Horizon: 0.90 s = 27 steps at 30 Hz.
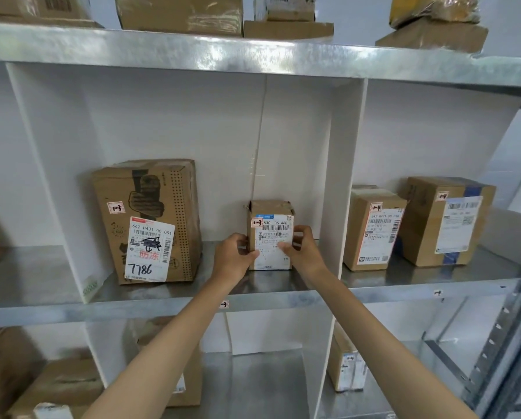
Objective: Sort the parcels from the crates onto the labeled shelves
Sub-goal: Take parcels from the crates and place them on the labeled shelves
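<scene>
Small parcel, seemingly between fingers

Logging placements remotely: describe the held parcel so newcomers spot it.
On the middle grey metal shelf, look in the centre bay. The small brown cardboard box stands right of the larger box marked 7786; only it is gripped by the left hand and right hand.

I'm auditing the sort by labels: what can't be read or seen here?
Head view:
- small parcel print: too small; left hand and right hand cover its edges
- shelf tag: partly behind left forearm
- top-shelf parcels: cut by upper edge
- crates: out of frame
</scene>
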Each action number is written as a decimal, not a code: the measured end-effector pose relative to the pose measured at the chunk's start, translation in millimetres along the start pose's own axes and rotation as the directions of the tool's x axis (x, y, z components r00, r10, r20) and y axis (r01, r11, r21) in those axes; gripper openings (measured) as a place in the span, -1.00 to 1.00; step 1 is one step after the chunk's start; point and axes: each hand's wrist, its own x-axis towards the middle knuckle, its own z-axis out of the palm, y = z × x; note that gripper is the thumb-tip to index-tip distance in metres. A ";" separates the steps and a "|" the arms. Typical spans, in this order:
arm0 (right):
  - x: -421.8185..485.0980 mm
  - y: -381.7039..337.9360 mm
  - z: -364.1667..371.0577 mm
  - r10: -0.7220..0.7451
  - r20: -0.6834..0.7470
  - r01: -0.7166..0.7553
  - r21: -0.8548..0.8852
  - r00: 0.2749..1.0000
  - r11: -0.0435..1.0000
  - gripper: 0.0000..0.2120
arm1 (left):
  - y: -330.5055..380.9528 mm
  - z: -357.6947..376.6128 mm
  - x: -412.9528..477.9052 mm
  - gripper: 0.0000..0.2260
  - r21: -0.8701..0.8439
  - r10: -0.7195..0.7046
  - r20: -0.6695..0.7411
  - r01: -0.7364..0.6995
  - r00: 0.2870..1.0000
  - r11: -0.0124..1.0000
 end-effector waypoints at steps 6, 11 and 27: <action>-3.0 -4.0 -1.2 0.013 0.010 -0.012 -0.046 1.000 0.999 -0.43 | 3.0 1.3 -1.8 -0.61 0.089 -0.011 -0.017 0.012 1.000 0.996; -20.1 -17.2 -4.3 -0.201 -0.077 0.187 -0.163 0.977 0.969 -0.36 | 6.1 -2.0 -7.9 -0.55 0.106 0.054 -0.103 -0.043 0.993 0.993; -80.1 -76.3 69.8 -0.702 0.024 0.701 -0.091 0.712 0.708 -0.64 | 40.4 -86.0 -78.5 -0.80 0.211 0.459 -0.509 -0.412 0.728 0.886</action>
